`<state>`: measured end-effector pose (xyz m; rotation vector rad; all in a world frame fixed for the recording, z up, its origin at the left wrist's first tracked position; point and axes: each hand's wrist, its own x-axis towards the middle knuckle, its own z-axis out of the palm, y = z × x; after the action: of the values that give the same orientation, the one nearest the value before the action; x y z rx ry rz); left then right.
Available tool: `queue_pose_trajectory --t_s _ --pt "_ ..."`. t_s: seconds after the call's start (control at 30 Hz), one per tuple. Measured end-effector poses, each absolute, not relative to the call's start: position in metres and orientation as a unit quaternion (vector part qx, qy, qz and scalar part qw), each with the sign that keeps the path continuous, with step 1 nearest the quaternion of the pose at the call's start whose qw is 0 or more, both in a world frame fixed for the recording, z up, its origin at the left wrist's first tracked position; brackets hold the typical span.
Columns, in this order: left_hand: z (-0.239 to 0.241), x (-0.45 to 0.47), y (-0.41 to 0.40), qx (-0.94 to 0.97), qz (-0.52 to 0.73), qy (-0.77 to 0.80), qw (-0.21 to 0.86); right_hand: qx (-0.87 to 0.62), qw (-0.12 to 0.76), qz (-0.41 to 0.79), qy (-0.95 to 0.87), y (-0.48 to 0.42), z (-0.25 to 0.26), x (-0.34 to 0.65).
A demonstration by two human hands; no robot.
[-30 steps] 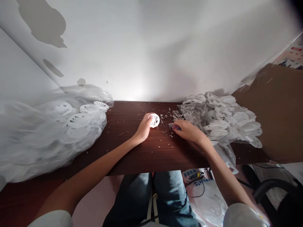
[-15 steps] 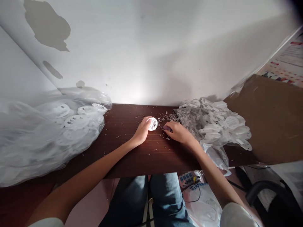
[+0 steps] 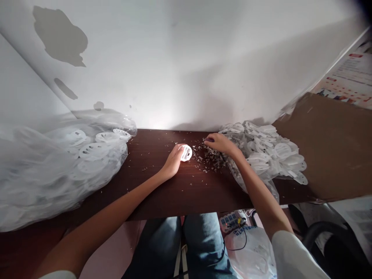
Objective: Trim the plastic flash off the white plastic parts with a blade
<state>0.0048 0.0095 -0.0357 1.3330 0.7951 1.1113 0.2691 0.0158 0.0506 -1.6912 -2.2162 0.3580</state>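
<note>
My left hand (image 3: 173,159) is closed on a white round plastic disc (image 3: 186,153) with slots and a small dark square hole, tilted just above the dark brown table (image 3: 162,193). To its right and a little farther back, my right hand (image 3: 219,142) has its fingers closed round a small purplish object (image 3: 209,140); its kind is mostly hidden by the fingers. Beneath and in front of the right hand lie small white plastic scraps (image 3: 215,158), heaped and scattered. The two hands are apart.
On the left, a big clear plastic bag (image 3: 52,178) holds many white discs. A pile of white discs (image 3: 270,149) lies on the right, beside a brown cardboard box (image 3: 334,147). A white wall (image 3: 162,77) stands behind. Below the table are a power strip (image 3: 232,221) and cables.
My right hand has moved away from the table's front edge, toward the wall, with the purplish object, uncovering more scraps. My left hand keeps the disc in nearly the same place.
</note>
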Motion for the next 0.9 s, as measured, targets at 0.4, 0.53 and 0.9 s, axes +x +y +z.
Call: queue_pose_trajectory --t_s 0.4,0.53,0.9 --pt "-0.033 0.003 0.006 0.592 0.473 0.361 0.543 -0.675 0.159 0.036 -0.72 0.024 0.028 0.293" --pt "-0.03 0.004 0.002 0.596 0.467 0.369 0.539 -0.672 0.127 0.02 -0.73 0.019 0.024 0.282" --pt "-0.026 0.0 -0.003 0.627 0.441 0.348 0.54 -0.625 0.131 0.07 -0.766 0.017 0.031 0.284"
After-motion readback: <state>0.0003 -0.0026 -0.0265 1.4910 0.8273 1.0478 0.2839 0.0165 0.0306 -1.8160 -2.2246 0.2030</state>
